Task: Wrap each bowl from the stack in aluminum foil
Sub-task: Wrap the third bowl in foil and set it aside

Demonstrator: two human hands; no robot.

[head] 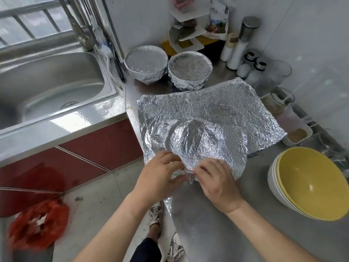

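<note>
**Third bowl under foil, two done, stack waiting**

Two wrapped bowls sit side by side at upper centre of the frame, one (145,64) left and one (189,70) right, both fully covered in foil and apparently finished. In the middle of the worktop (207,224) lies a large crumpled foil sheet (217,110), with a round dome (196,140) pushing up its near part; that looks like a bowl turned upside down beneath it, though the bowl itself is hidden.

The left hand (160,178) and right hand (219,180) are close together at the sheet's near edge, both pinching and bunching the foil there. The far and right parts of the sheet lie flat and unfolded, so this wrap seems only begun.

At lower right a stack of bowls (309,184), yellow inside and white outside, stands bare. Rim lines suggest about three; the exact count is unclear. By that judgement, less than half the job is done.
</note>
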